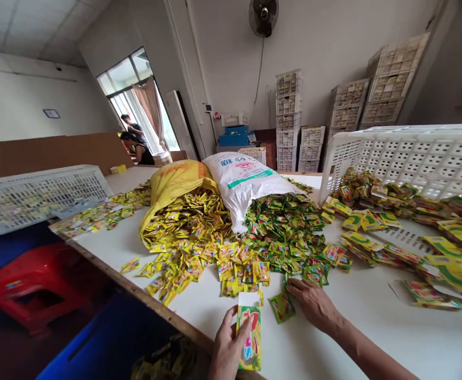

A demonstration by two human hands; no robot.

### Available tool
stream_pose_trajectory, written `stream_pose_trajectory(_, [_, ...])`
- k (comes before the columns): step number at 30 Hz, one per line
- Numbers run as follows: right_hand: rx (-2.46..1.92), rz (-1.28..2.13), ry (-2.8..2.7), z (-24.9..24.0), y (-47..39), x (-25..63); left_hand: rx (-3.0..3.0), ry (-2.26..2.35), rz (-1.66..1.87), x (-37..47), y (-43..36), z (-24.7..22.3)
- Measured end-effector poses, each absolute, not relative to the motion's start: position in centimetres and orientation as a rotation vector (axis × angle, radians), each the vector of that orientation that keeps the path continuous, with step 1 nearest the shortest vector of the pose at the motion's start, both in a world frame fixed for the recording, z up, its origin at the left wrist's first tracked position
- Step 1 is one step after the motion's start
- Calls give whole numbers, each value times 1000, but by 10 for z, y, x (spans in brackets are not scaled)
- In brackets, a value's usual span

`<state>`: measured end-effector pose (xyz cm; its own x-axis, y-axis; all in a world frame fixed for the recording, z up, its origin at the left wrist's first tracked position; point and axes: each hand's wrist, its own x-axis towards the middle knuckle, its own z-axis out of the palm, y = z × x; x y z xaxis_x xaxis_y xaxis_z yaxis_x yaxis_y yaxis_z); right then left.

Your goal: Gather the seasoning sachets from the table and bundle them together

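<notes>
My left hand (231,343) grips a small yellow-and-green printed carton (250,338), upright near the table's front edge, its white top flap raised. To its right, my right hand (314,303) reaches palm down at the front of a spilled heap of green sachets (286,227). Its fingers are bent together on a green sachet at the heap's edge, partly hidden by the fingertips. One loose green sachet (281,307) lies between the hands. Yellow sachets (187,258) spread from a yellow sack (179,182) just left of the green heap.
A white sack (242,177) lies behind the green heap. On the right, flat cartons (397,253) spill from a tipped white crate (421,153). Another crate (45,195) and a red stool (37,279) are at left. Two people (136,140) are near the window; stacked crates (288,121) line the wall.
</notes>
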<state>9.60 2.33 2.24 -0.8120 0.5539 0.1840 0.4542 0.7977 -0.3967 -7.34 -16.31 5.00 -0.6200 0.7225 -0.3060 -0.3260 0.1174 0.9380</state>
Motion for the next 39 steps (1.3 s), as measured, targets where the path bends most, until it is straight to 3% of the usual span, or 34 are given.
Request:
stream_pose_trajectory(5, [-1144, 960, -2107, 37, 15, 96, 508, 1578, 1468, -79, -180, 52])
stream_pose_trajectory(10, [-911, 1784, -1450, 56, -16, 78, 695, 1562, 1305, -80, -183, 54])
stream_pose_trajectory(17, [-724, 2035, -1667, 70, -46, 64, 658, 1361, 1323, -73, -192, 64])
stream_pose_trajectory(26, [-645, 1466, -2373, 63, -69, 44, 534, 1351, 1347, -77, -211, 59])
stream_pose_trajectory(31, [-712, 1523, -2312, 65, -51, 20, 324, 1353, 1465, -86, -214, 57])
stream_pose_trajectory(36, [-898, 757, -2688, 53, -16, -8, 241, 1417, 1496, -92, -215, 56])
stream_pose_trajectory(39, [-968, 736, -2739, 40, -15, -9, 231, 1427, 1500, -93, -215, 54])
